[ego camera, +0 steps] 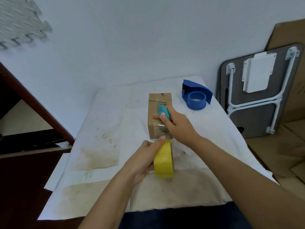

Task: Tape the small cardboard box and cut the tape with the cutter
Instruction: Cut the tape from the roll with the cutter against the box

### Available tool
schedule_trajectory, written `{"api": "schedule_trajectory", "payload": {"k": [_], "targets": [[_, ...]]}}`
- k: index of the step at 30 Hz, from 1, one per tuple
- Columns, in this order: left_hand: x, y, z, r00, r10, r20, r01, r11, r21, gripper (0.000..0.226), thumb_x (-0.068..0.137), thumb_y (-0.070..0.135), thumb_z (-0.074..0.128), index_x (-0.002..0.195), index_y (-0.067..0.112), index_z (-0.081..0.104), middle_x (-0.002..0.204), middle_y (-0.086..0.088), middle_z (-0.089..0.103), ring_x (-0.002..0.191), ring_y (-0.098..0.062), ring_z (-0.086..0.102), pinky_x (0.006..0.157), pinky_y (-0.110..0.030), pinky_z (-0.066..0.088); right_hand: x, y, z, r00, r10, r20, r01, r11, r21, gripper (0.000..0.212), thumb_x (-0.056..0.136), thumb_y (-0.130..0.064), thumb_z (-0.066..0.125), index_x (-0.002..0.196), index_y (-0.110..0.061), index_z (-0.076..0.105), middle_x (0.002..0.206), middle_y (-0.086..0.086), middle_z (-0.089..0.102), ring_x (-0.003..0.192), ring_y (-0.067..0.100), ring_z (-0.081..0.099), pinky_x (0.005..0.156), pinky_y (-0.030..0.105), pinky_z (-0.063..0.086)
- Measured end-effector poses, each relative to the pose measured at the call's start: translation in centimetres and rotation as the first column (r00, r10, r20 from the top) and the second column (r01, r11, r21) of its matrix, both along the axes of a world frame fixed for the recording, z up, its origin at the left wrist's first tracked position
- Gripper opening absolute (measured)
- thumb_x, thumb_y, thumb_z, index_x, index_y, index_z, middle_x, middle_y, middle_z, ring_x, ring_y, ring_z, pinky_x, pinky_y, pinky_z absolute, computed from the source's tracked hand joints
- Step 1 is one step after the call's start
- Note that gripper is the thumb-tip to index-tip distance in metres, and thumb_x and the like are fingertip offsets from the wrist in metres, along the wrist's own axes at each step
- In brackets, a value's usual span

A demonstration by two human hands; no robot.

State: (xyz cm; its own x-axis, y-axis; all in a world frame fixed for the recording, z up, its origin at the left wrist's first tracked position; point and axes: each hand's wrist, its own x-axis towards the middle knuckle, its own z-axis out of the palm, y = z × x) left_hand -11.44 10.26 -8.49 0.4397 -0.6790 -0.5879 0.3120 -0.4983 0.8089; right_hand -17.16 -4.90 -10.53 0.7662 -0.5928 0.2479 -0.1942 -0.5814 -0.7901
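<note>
Box [159, 115] is sitting at centre frame on the stained white cloth [105, 133], long axis running away from the viewer, with clear tape already lying along its top and down the near face. Left hand [146, 160] is wrapping around the yellow roll [163, 160] just below the box, thumb lying along the roll's upper edge; a short clear stretch of tape [162, 132] is bridging roll and near face. Right hand [175, 125] is closing on the teal cutter [163, 112], fingers pinching its body, and pressing it onto the box top; the blade end is not discernible, so whether it is exposed cannot be told. Blue dispenser [196, 96] is standing idle at upper right of the cloth, well apart from both hands. Risks as judged: the cutter is sitting on the lid rather than at the bridging strip, so a stroke from there would likely be scoring cardboard or the laid tape instead of severing the strip. If the left hand is letting tension drop, the strip may be folding onto itself or sticking to the cloth. The left thumb is lying close to the likely cut line, so a slipping blade could be reaching it. The box is light-looking and held only by the cutter hand; a pull from the roll may be dragging it toward the lower frame.
</note>
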Motion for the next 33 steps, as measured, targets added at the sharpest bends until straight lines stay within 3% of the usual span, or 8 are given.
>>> {"api": "schedule_trajectory", "payload": {"k": [2, 5, 10, 17, 25, 28, 31, 33], "targets": [[0.1, 0.1, -0.2, 0.997, 0.07, 0.017, -0.07, 0.997, -0.033, 0.053, 0.085, 0.048, 0.068, 0.12, 0.013, 0.05, 0.111, -0.015, 0.07, 0.088, -0.024, 0.073, 0.07, -0.035, 0.062, -0.1, 0.0, 0.1, 1.0, 0.001, -0.003, 0.0, 1.0, 0.015, 0.03, 0.101, -0.042, 0.038, 0.116, -0.019, 0.05, 0.112, -0.017, 0.071, 0.094, 0.006, 0.067, 0.079, 0.038, 0.057], [0.3, 0.2, 0.1, 0.976, 0.079, -0.203, -0.111, 0.983, -0.148, 0.044, 0.093, 0.03, 0.064, 0.125, 0.002, 0.055, 0.1, -0.022, 0.075, 0.08, -0.027, 0.076, 0.071, -0.038, 0.063, -0.2, 0.0, 0.4, 1.0, 0.008, -0.011, -0.007, 0.999, 0.043, 0.032, 0.101, -0.042, 0.038, 0.118, -0.018, 0.05, 0.112, -0.019, 0.07, 0.096, 0.003, 0.065, 0.08, 0.037, 0.057], [0.5, -0.5, 0.0, 0.961, 0.074, -0.267, -0.126, 0.975, -0.184, 0.044, 0.092, 0.018, 0.062, 0.13, -0.002, 0.05, 0.101, -0.027, 0.074, 0.08, -0.032, 0.075, 0.075, -0.042, 0.061, -0.2, 0.0, 0.9, 0.999, 0.019, -0.041, -0.017, 0.998, 0.052, 0.033, 0.101, -0.042, 0.038, 0.119, -0.017, 0.049, 0.116, -0.017, 0.07, 0.098, 0.007, 0.066, 0.081, 0.037, 0.057], [0.8, -1.3, -0.5, 0.983, 0.012, -0.184, -0.041, 0.987, -0.154, 0.046, 0.096, 0.031, 0.059, 0.125, -0.003, 0.053, 0.1, -0.03, 0.073, 0.074, -0.031, 0.075, 0.072, -0.04, 0.063, -0.1, -0.3, 0.6, 0.999, 0.02, -0.036, -0.019, 0.999, 0.031, 0.032, 0.1, -0.044, 0.037, 0.121, -0.022, 0.049, 0.114, -0.018, 0.07, 0.095, 0.005, 0.066, 0.079, 0.033, 0.056], [0.9, -1.3, -0.5, 0.986, -0.016, -0.165, -0.009, 0.989, -0.151, 0.048, 0.096, 0.028, 0.06, 0.131, -0.003, 0.048, 0.1, -0.031, 0.073, 0.067, -0.031, 0.073, 0.065, -0.038, 0.062, -0.1, -1.7, 2.0, 0.996, -0.062, 0.068, 0.052, 0.988, 0.148, 0.019, 0.099, -0.042, 0.043, 0.107, -0.028, 0.054, 0.103, -0.003, 0.074, 0.093, 0.017, 0.07, 0.078, 0.046, 0.058], [1.0, -1.2, -0.6, 0.986, -0.022, -0.166, -0.005, 0.987, -0.162, 0.051, 0.096, 0.028, 0.059, 0.132, -0.005, 0.047, 0.101, -0.03, 0.073, 0.068, -0.031, 0.073, 0.063, -0.036, 0.061, -0.3, -1.9, 2.9, 0.989, -0.077, 0.129, 0.066, 0.994, 0.089, 0.022, 0.101, -0.033, 0.044, 0.117, -0.021, 0.052, 0.097, -0.005, 0.074, 0.087, 0.011, 0.07, 0.079, 0.038, 0.058], [1.0, -1.1, -0.6, 0.986, -0.019, -0.168, -0.01, 0.985, -0.171, 0.05, 0.096, 0.028, 0.059, 0.133, -0.005, 0.047, 0.102, -0.031, 0.072, 0.069, -0.031, 0.074, 0.061, -0.036, 0.061, -0.7, -1.9, 3.6, 0.99, 0.018, 0.141, -0.022, 0.999, 0.03, 0.036, 0.102, -0.024, 0.043, 0.137, -0.03, 0.039, 0.089, -0.004, 0.073, 0.074, 0.009, 0.069, 0.074, 0.024, 0.057], [1.1, -1.1, -0.7, 0.985, -0.028, -0.169, -0.002, 0.984, -0.177, 0.05, 0.097, 0.029, 0.059, 0.133, -0.004, 0.046, 0.104, -0.031, 0.072, 0.068, -0.031, 0.073, 0.062, -0.036, 0.061, -1.0, -2.0, 3.6, 0.986, 0.046, 0.159, -0.038, 0.998, -0.053, 0.032, 0.101, -0.016, 0.04, 0.129, -0.028, 0.052, 0.088, 0.001, 0.07, 0.074, 0.012, 0.068, 0.073, 0.028, 0.058]]}}
